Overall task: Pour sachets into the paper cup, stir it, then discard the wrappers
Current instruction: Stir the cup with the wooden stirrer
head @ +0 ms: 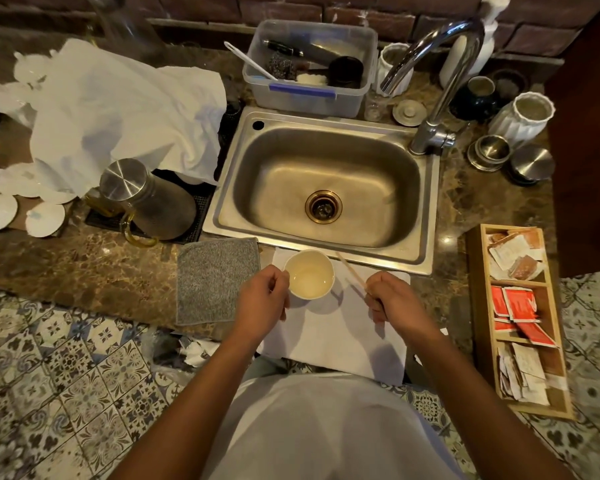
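Seen from above, looking down over a pale shirt [326, 427] and two bare forearms reaching forward. Left hand [262, 299] curled around the near left side of a paper cup [310, 274], fingers touching its wall. Cup upright on a white paper sheet [343, 334] at the counter edge, holding pale yellowish liquid. Right hand [394, 303] closed in a loose fist on the lower end of a thin wooden stick [350, 271]; stick slanting up and away, just right of the cup, not in the liquid. Grey cloth [217, 280] lying flat just left of the paper sheet. To the far right, a wooden box [478, 306] with three compartments: red sachets [515, 311] in the middle one, pale packets in the near and far ones. Beyond the cup, a steel sink [323, 188] with a brass-coloured drain. Left of the sink, a steel jug [146, 199] on a dark mat and a crumpled white cloth [118, 109]. Behind the sink, a clear plastic tub [309, 95] of utensils, a curved tap [440, 81] and several jars before a brick wall.
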Motion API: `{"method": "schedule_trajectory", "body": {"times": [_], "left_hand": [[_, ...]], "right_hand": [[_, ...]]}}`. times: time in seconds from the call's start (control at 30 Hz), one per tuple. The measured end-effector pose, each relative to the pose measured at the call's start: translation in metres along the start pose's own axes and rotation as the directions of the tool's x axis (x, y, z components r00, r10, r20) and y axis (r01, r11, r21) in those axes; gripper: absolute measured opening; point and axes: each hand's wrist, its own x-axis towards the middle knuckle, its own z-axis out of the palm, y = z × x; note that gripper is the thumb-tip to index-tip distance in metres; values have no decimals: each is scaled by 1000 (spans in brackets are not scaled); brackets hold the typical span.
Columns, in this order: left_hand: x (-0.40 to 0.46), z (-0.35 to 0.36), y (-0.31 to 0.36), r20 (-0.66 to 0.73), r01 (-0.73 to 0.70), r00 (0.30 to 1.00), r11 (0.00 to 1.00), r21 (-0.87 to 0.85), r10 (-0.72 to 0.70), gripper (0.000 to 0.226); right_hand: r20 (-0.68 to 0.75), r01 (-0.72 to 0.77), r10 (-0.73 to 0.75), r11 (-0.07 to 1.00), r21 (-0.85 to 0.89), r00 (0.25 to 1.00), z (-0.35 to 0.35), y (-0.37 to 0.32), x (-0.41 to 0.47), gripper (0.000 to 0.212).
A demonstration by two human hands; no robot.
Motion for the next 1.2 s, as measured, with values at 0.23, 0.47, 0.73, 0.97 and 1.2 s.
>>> {"method": "schedule_trajectory", "body": {"times": [0.23,0.47,0.73,0.97,1.2], "left_hand": [[-3,3,-1,-18,-14,1000,1000,-2,14,36],[-4,4,-3,-16,3,1000,999,-44,-4,35],[-9,6,0,-30,-45,999,999,22,46,35],[-18,12,2,-13,-85,996,995,44,86,32],[-23,9,-7,-5,-85,996,996,17,85,32]], "right_hand": [[5,230,-235,954,192,972,1,-28,-20,22],[105,229,-272,924,306,956,13,-46,-36,39],[45,412,-413,911,16,910,28,-40,-43,30],[-74,413,-452,861,-297,889,23,-25,-31,15],[-139,380,-574,685,-621,807,20,-13,-19,17]]}}
